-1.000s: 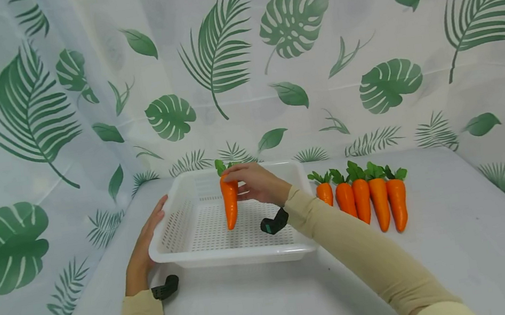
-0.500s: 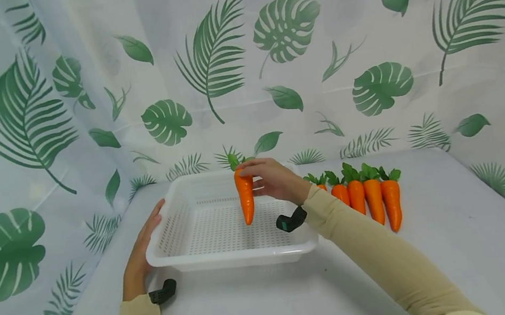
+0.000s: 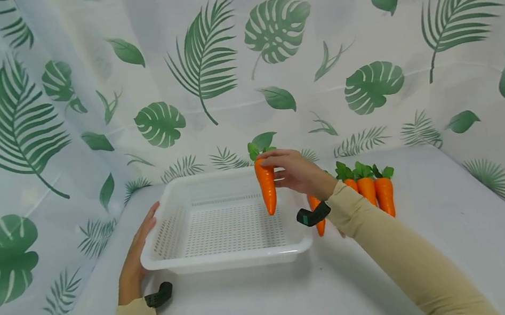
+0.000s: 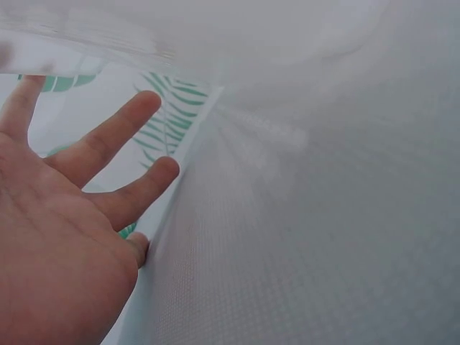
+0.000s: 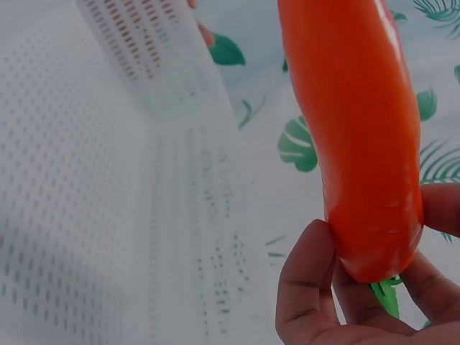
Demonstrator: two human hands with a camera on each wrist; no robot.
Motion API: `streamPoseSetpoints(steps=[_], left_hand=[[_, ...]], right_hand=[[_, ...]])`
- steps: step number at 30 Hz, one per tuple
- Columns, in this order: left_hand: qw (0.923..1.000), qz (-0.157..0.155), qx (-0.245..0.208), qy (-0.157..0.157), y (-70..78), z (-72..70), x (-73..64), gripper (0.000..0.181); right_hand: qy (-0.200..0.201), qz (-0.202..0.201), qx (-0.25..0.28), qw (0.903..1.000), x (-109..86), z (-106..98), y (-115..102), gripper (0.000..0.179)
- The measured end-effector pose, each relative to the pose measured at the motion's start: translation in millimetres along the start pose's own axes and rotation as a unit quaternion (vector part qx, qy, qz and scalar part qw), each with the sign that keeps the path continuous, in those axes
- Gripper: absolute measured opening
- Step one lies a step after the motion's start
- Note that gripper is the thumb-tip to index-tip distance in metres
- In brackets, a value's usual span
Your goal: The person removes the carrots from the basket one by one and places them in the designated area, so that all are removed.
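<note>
Between the thumb and fingers of my right hand (image 3: 300,171) a carrot (image 3: 266,185) is pinched near its leafy top, its tip pointing down over the right part of the white basket (image 3: 228,258). In the right wrist view the carrot (image 5: 356,136) fills much of the picture, with the fingers round its thick end. My left hand (image 3: 138,257) lies along the left outer side of the basket, under the rim. Its fingers are spread and fairly straight in the left wrist view, where the hand (image 4: 65,230) is beside the pale basket wall (image 4: 287,215).
Right of the basket, several carrots (image 3: 385,195) with green leaves lie in a row on the white table (image 3: 438,239); my right forearm (image 3: 401,249) partly covers them. A leaf-printed curtain (image 3: 231,144) hangs behind the table and along its left side.
The right hand has moved rightward with the carrot, from over the basket's middle to near its right side, and slightly up. My left hand has stayed at the basket's left side.
</note>
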State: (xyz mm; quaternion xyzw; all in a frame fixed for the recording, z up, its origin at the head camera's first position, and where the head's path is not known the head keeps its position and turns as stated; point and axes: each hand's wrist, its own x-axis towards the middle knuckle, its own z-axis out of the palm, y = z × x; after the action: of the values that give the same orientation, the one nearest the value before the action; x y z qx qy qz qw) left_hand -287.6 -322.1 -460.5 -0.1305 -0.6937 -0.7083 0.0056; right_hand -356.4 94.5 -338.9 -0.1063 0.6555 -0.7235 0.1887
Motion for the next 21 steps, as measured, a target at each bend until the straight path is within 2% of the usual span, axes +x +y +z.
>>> streamPoseSetpoints(steps=[2, 4, 10, 16, 21], left_hand=[[0.9984, -0.041, 0.024, 0.031, 2.2, 3.7, -5.1, 0.064], [0.9969, -0.054, 0.040, 0.041, 3.0, 6.3, -7.4, 0.065], [0.9972, -0.050, 0.037, 0.042, 2.8, 8.7, -9.6, 0.063], [0.9978, -0.046, 0.031, 0.037, 3.9, 8.5, -10.9, 0.063], [0.9972, -0.051, 0.040, 0.038, 4.3, 10.2, -10.6, 0.063]], right_hand=[[0.000, -0.004, -0.001, 1.0000, -4.0, -7.8, -0.2, 0.048], [0.007, -0.004, 0.003, 1.0000, -8.1, -15.1, -0.4, 0.047], [0.027, -0.002, 0.032, 0.9991, -18.9, -37.4, 1.0, 0.046], [0.030, -0.011, 0.014, 0.9994, -32.6, -58.4, 4.1, 0.047], [0.048, -0.014, 0.023, 0.9985, -40.9, -70.9, 6.0, 0.049]])
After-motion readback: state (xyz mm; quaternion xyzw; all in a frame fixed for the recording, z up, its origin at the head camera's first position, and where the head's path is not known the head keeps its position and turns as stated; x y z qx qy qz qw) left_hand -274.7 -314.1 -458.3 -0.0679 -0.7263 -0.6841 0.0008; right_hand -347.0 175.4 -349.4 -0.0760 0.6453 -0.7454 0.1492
